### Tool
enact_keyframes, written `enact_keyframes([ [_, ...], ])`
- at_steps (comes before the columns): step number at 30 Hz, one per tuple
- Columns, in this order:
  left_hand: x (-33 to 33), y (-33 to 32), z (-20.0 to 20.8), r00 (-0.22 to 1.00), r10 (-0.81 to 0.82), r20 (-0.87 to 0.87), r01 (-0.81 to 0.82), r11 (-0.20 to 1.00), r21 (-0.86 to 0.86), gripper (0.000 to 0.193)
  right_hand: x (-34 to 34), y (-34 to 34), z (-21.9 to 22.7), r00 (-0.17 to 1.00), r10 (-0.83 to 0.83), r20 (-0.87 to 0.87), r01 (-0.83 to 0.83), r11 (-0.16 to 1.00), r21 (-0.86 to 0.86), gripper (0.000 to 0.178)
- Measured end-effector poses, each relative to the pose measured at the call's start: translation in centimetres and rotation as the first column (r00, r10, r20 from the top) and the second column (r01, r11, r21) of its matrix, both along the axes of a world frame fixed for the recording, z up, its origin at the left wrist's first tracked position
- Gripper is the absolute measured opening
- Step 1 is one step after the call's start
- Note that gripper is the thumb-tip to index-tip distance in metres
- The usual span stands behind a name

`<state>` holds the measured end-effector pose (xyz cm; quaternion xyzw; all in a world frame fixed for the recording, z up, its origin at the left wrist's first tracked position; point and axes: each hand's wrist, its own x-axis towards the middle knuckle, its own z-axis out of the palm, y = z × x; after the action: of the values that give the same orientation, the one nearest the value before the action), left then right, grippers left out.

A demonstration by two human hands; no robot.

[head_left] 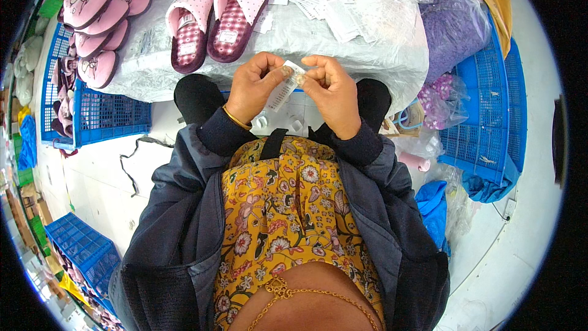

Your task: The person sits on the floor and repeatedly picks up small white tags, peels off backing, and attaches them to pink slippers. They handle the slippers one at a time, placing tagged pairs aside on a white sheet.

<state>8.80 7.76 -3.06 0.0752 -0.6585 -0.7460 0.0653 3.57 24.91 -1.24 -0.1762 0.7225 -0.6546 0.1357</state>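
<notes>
In front of my lap, over the table's near edge, my left hand [257,86] pinches a narrow white printed tag [283,93] between thumb and fingers. My right hand [332,93] is closed at the tag's upper right edge, thumb against the fingers; any smaller thing in that pinch is too small to make out. Beyond my hands a pair of pink dotted slippers lies on the plastic-covered table: the left slipper [192,24] and the right slipper [239,15] have checked maroon insoles, each with a pale label.
Pink slippers [98,6] are piled at the table's left, above a blue crate [113,113]. Loose printed tags [340,18] and clear plastic lie at the back right. A purple bundle [453,24] leans by blue crates [481,116]. Another crate [82,251] stands lower left.
</notes>
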Motion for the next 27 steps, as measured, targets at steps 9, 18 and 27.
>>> enact_keyframes([
  [9,0.5,0.6,0.1,0.993,0.043,-0.108,-0.065,0.976,-0.209,0.007,-0.2,0.0,-0.1,0.999,0.006,0.038,-0.009,0.997,0.081,0.029],
  [18,0.5,-0.4,0.6,0.973,-0.147,-0.177,0.063,0.910,-0.409,0.010,-0.4,0.6,-1.4,0.997,0.040,0.069,-0.043,0.998,0.042,0.016],
  [27,-0.8,-2.7,1.4,0.830,-0.497,0.254,0.521,0.853,-0.036,0.019,0.0,1.4,-1.1,0.984,0.172,0.046,-0.175,0.982,0.069,0.014],
])
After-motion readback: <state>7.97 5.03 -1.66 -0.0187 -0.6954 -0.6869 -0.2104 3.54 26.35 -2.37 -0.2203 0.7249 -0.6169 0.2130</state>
